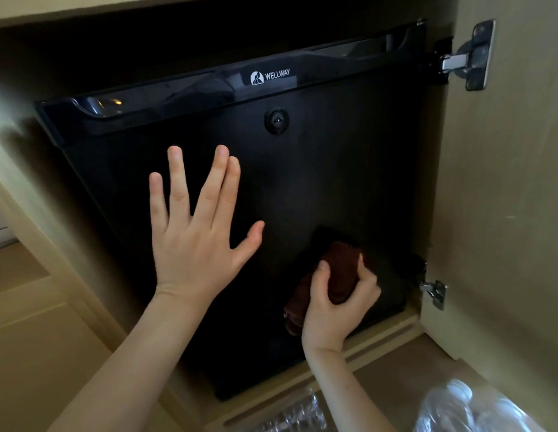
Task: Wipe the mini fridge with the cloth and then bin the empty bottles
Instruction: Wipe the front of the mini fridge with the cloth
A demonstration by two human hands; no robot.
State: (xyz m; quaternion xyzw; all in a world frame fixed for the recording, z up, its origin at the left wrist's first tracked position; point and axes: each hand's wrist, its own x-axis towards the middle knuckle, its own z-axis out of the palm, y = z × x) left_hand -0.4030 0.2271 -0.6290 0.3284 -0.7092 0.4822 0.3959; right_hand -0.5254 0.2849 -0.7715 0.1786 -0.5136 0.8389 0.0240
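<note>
A black mini fridge (318,169) with a white WELLWAY logo and a round lock sits inside a wooden cabinet, its door closed. My left hand (193,235) lies flat against the door's left half, fingers spread. My right hand (337,304) grips a folded dark brown cloth (340,269) and presses it on the door's lower right part. Clear plastic bottles (458,406) lie on the floor at the bottom right, blurred, and another clear bottle (293,414) shows at the bottom edge.
The open cabinet door (505,213) stands at the right with metal hinges (467,57). A wooden ledge (365,353) runs under the fridge. Light wooden panels (37,322) fill the left.
</note>
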